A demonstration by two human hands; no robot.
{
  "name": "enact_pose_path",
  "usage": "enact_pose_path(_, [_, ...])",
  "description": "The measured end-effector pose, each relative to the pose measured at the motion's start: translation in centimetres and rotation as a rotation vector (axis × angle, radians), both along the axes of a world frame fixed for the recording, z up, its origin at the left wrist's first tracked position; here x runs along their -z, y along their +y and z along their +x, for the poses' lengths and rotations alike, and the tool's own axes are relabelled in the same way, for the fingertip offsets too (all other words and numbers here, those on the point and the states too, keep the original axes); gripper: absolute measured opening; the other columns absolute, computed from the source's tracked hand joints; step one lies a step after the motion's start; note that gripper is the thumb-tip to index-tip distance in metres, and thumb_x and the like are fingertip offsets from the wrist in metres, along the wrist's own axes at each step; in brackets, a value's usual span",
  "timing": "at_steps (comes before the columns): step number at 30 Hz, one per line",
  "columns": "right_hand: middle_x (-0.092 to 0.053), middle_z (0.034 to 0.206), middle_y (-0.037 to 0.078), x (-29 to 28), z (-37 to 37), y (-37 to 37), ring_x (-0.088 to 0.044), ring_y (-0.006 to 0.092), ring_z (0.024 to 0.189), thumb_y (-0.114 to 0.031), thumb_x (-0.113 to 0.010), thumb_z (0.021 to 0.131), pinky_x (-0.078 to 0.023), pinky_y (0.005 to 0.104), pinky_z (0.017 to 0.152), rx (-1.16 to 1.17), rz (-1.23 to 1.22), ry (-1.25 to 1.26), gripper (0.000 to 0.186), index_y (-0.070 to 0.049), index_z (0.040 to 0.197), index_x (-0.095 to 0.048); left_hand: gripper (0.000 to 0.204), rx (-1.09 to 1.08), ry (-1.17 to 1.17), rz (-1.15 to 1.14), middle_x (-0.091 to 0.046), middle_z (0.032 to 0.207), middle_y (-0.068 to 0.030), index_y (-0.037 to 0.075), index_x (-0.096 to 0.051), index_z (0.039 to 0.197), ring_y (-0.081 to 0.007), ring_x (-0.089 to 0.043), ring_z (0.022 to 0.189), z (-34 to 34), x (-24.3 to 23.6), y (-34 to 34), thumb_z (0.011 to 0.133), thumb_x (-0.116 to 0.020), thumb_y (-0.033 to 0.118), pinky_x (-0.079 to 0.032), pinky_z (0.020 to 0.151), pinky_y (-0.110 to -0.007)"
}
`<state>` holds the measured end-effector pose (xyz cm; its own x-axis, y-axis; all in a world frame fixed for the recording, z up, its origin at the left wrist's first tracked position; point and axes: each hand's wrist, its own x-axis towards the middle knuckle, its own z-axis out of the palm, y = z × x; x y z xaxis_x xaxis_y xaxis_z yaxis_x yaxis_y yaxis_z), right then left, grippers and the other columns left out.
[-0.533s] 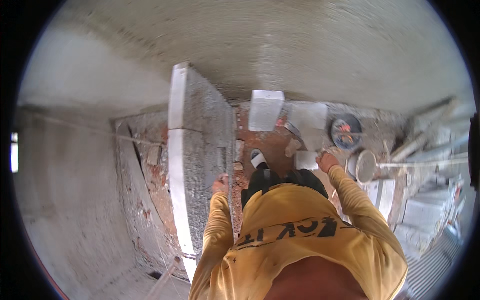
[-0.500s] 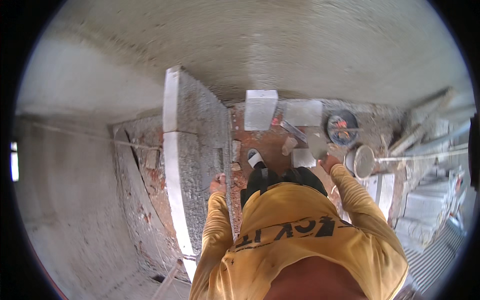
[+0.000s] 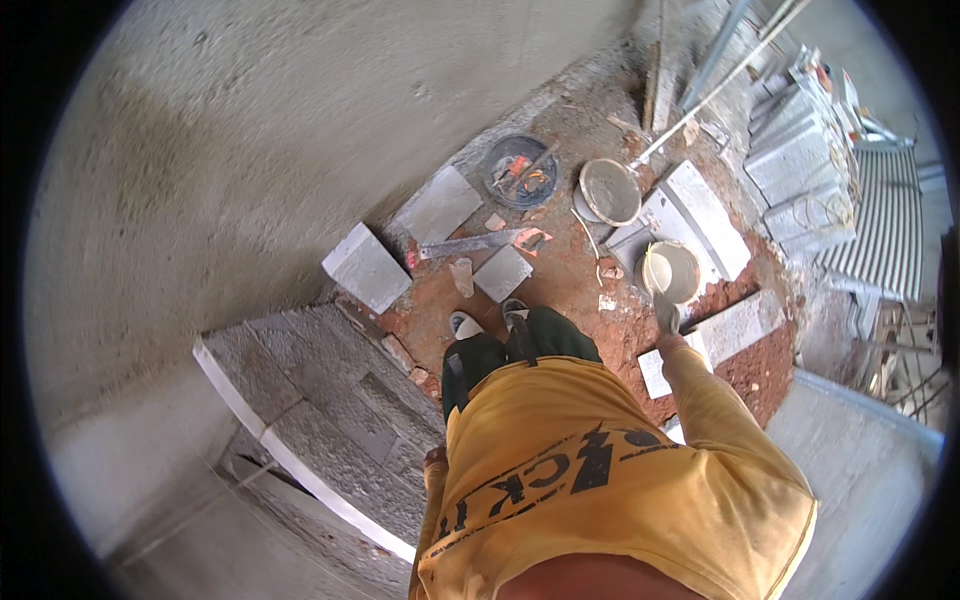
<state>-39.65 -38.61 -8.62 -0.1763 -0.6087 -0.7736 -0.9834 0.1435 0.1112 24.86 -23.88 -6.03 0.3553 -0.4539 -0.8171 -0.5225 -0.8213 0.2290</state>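
The trowel (image 3: 667,312) is in the right hand (image 3: 671,345), fingers apparently wrapped round it, its blade overlapping the near side of a bucket (image 3: 688,278) at 12 o'clock. Another bucket (image 3: 591,211) stands at 11, a basin (image 3: 495,181) between 10 and 11. Toward 9 to 10 lie loose blocks (image 3: 367,268), seemingly unlaid; between 8 and 9, the wall (image 3: 310,385) looks joined and roughly coated. How much is left cannot be told. The left hand (image 3: 436,457), half hidden beside the wall, shows no clear grip. Dark lettering crosses the shirt (image 3: 560,400).

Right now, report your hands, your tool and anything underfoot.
Right hand gripping trowel, blade by bucket. Left hand near block wall, grip unclear. Handsaw and pale block on ground ahead of feet.
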Motion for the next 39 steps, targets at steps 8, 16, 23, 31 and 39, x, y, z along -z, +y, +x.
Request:
enact_pose_path(8, [-0.065,0.107,0.017,2.0,2.9,5.7,-0.061,0.0304,0.103,-0.032,-0.059,0.083,-0.047,0.0401,0.084,0.066,0.013,-0.057,0.038,-0.006,0.111,-0.063,0.050,-0.071,-0.191,-0.313,-0.055,0.128,-0.0158,0.009,-0.060,0.119,-0.0333,-0.047,0.123,6.4,-1.9,-18.4,0.092,-0.041,0.047,-0.036,0.103,-0.040])
enact_pose_path(16, [-0.059,0.118,0.018,1.3,5.4,-2.1,-0.055,0.0335,0.112,-0.024,-0.062,0.079,-0.046,0.0423,0.090,0.024,0.076,-0.064,0.046,-0.009,0.122,-0.054,0.043,-0.147,-0.041,-0.659,-0.064,0.111,-0.0155,0.013,-0.062,0.112,-0.0340,-0.060,0.104,2.6,-3.9,-25.1,0.085,-0.057,0.046,-0.045,0.091,-0.040])
enact_pose_path(23, [-0.054,0.127,0.019,1.6,4.5,-7.8,-0.050,0.0362,0.119,-0.018,-0.064,0.076,-0.044,0.0442,0.095,-0.205,0.119,-0.036,0.059,-0.011,0.132,-0.046,0.049,-0.254,-0.043,0.056,-0.057,0.124,-0.0181,0.012,-0.061,0.118,-0.0353,-0.054,0.114,6.4,2.8,-9.5,0.091,-0.043,0.048,-0.041,0.097,-0.043])
enact_pose_path(31, [-0.056,0.126,0.019,4.1,1.8,-11.3,-0.053,0.0297,0.116,-0.053,-0.062,0.079,-0.042,0.0399,0.094,0.656,-0.018,0.022,0.063,-0.004,0.119,-0.060,0.048,-0.089,-0.099,0.172,-0.057,0.121,-0.0224,0.006,-0.062,0.113,-0.0375,-0.055,0.113,3.6,5.6,1.7,0.090,-0.038,0.041,-0.042,0.095,-0.047])
enact_pose_path(39, [-0.059,0.118,0.021,1.7,-3.4,-10.3,-0.056,0.0334,0.111,-0.052,-0.057,0.081,-0.045,0.0426,0.091,0.085,0.021,0.004,0.058,-0.005,0.115,-0.060,0.053,-0.323,-0.086,-0.247,-0.060,0.115,-0.0242,0.010,-0.059,0.119,-0.0383,-0.055,0.113,-5.2,2.4,-13.3,0.087,-0.050,0.050,-0.042,0.096,-0.044])
